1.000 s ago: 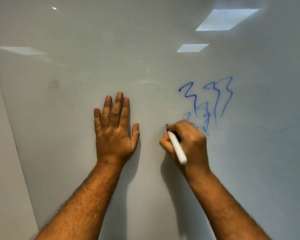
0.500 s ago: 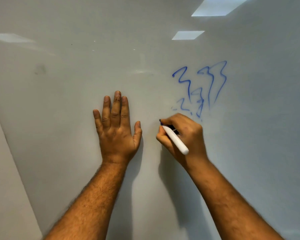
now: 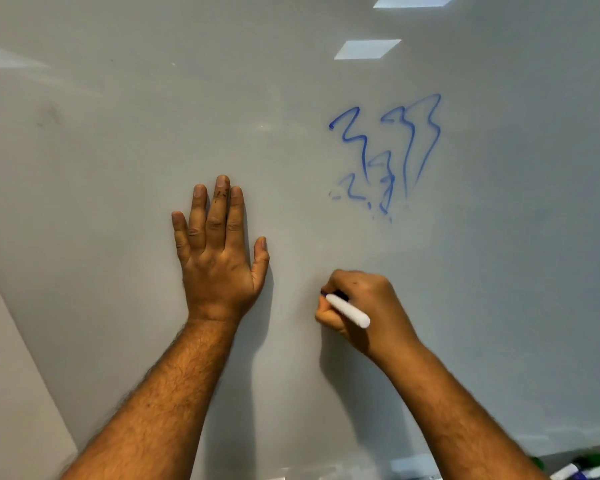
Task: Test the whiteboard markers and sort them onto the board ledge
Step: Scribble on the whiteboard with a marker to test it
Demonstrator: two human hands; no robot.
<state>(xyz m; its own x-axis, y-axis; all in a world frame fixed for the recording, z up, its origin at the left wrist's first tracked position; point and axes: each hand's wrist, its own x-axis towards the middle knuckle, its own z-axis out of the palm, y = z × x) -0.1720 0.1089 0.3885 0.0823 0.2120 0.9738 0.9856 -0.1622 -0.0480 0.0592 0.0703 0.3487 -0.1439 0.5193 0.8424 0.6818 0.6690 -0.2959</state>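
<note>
The left hand (image 3: 219, 258) lies flat on the board (image 3: 118, 168), fingers straight and together, thumb set apart; the person likely leans on it to steady the body while the other hand writes. That grip is released and holds nothing, and dark ink smudges mark its middle finger. The right hand (image 3: 357, 306) is grasping a marker (image 3: 347, 310), its fingers curled round the white barrel near the writing end, as one holds a pen. The marker sits below the middle of the board, its dark tip pointing at the board and its blunt rear end angled back toward the camera; whether the tip actually touches cannot be told. Above it, toward the board's right side, stands a blue scribble (image 3: 388, 154): bold in its upper strokes, thin and broken into dots at its lower end, which suggests an ink test on this patch of board. At the board's lower right corner a few more markers (image 3: 586, 469) lie on the ledge (image 3: 409, 465), some with green caps, probably waiting to be tested or already sorted; which is unclear.
</note>
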